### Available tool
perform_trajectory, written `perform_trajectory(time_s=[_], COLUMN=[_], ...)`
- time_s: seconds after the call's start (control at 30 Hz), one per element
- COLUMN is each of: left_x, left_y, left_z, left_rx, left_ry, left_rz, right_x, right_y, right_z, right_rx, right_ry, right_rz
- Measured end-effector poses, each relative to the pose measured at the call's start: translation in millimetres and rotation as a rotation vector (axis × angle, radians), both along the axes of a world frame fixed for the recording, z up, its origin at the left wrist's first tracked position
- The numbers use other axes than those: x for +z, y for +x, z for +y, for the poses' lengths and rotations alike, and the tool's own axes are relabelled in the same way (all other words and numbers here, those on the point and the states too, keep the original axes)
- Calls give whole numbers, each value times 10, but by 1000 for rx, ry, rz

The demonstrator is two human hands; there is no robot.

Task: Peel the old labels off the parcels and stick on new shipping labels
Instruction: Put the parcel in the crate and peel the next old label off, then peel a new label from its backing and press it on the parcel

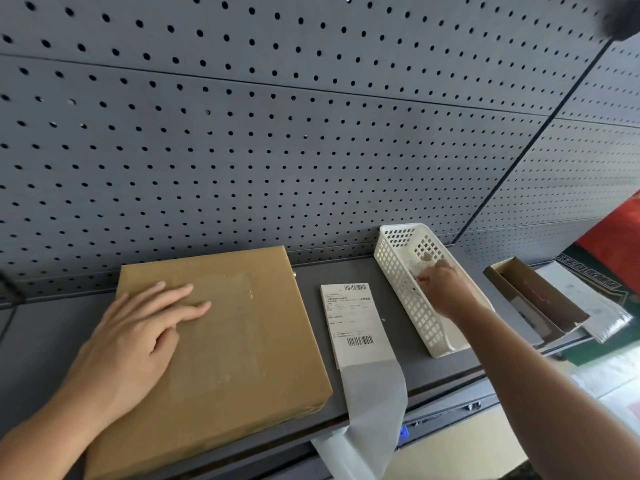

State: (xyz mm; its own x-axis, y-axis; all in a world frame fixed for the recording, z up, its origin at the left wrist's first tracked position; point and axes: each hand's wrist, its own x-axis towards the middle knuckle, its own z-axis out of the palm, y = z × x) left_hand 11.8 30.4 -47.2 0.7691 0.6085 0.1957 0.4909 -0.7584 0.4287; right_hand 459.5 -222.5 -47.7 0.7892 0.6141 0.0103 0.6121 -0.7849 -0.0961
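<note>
Parcel (221, 341) lies flat on the shelf (41, 341), stiff card, old label apparently gone; my left hand (135, 341) rests on it with fingers straight. Label (356, 323) just beside looks thin and floppy: I'd lift a corner. Right hand (440, 289) is inside the basket (398, 271); I cannot tell its grip.

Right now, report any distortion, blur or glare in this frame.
Head view: wide-angle distortion bows the pegboard seams; a dark blurred blob sits top right; the shipping label has unreadable fine print; light is even, faint sheen on the parcel.

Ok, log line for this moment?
left hand flat on parcel | right hand inside basket, grip unclear | label lying between parcel and basket, not yet stuck
</note>
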Motion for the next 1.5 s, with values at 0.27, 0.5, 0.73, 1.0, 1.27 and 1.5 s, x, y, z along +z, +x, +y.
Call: perform_trajectory(time_s=[0.27, 0.5, 0.73, 1.0, 1.27, 1.5], left_x=[58, 83, 91, 86, 136, 233], left_y=[8, 1, 2, 1, 5, 111], left_z=[-49, -49, -47, -42, -56, -209], left_rx=[3, -2, 4, -3, -10, -69], left_ry=[-5, -18, -22, -21, -12, -53], left_rz=[13, 22, 24, 13, 23, -64], right_x=[160, 95, 48, 210, 589, 450], right_y=[-19, 27, -27, -62, -497, -1365], right_z=[-40, -46, 46, 62, -17, -244], right_rx=[-89, -142, -57, -121, -11, 140], right_ry=[-20, 28, -76, 23, 321, 353], right_rz=[-35, -89, -92, -105, -193, 122])
